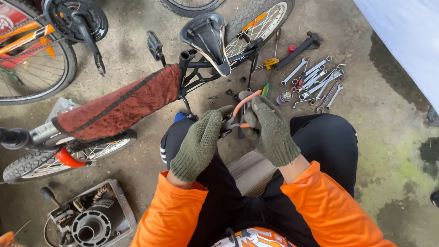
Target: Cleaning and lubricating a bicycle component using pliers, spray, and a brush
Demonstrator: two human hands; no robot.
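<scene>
Single view, head-mounted, looking steeply down from above the seated person's lap toward the concrete floor point(393, 137). The person's knees and orange sleeves fill the near edge; both gloved hands sit close, at centre frame. The bicycle point(137, 98) lies across the left and far side, the spread of wrenches point(315, 80) at far right. No second view overlaps.

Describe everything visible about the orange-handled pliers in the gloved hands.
The pliers have curved orange handles and a dark metal head, mostly hidden by the gloves. The right hand grips one handle; the other arcs free above it. The left hand closes around the head end. They are held above the knees, near the small parts on the concrete floor.
</scene>
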